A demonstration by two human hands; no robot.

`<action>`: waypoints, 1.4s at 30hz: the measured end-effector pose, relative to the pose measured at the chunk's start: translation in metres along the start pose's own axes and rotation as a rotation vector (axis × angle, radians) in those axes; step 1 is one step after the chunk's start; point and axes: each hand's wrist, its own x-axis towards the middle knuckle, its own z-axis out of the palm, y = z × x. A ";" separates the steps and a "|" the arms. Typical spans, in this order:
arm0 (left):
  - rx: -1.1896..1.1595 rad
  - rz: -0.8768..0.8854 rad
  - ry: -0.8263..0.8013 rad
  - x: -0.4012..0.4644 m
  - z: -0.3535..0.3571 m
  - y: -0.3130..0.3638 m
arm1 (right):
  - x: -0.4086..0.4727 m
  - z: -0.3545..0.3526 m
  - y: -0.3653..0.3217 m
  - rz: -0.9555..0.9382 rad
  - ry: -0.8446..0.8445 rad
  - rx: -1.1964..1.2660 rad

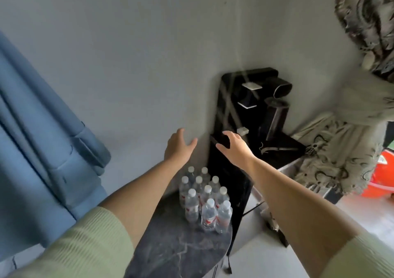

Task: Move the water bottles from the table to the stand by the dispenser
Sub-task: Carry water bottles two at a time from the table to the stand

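On the round dark marble table (181,254), pushed up against the black water dispenser (251,111), stands a tight cluster of small clear water bottles (204,201) with white caps, all upright and touching their neighbours. Both arms reach out well above them: the left hand (178,146) is spread and relaxed with nothing in it, near the grey wall, and the right hand (234,147) hovers over the dispenser's front edge, fingers loosely curved and apart, also holding nothing. To my eye no bottle has been picked up yet, so the step in hand is bringing the hands down to the pack. The bottles are crowded, so I would take the outer ones first, nearest the table's edge, gripping each round the body below the cap and lifting straight up so the neighbours are not knocked over; one per hand looks manageable. Which surface counts as the stand is hard to say; the dark ledge (283,147) beside the dispenser seems likely, though small things I cannot identify lie on it. Labels are blurred, the rearmost bottles are partly hidden behind the left forearm, and the patterned cloth (332,149) covers whatever lies to the right.
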 end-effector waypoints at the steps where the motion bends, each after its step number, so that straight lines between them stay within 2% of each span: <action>1: 0.012 0.003 0.010 0.001 -0.006 0.003 | 0.000 -0.004 -0.005 -0.005 -0.004 -0.035; 11: 0.294 0.059 0.084 0.002 -0.065 -0.009 | -0.003 -0.007 -0.061 -0.066 -0.034 -0.290; 18: 0.397 0.101 0.007 0.017 -0.098 -0.039 | 0.012 0.012 -0.091 -0.029 -0.058 -0.282; 29: 0.434 0.098 0.044 0.038 -0.138 -0.075 | 0.048 0.052 -0.142 -0.126 -0.085 -0.276; 35: 0.404 -0.038 0.145 0.038 -0.154 -0.101 | 0.084 0.079 -0.161 -0.260 -0.185 -0.299; 42: 0.324 -0.253 0.306 0.000 -0.161 -0.125 | 0.100 0.121 -0.189 -0.536 -0.361 -0.315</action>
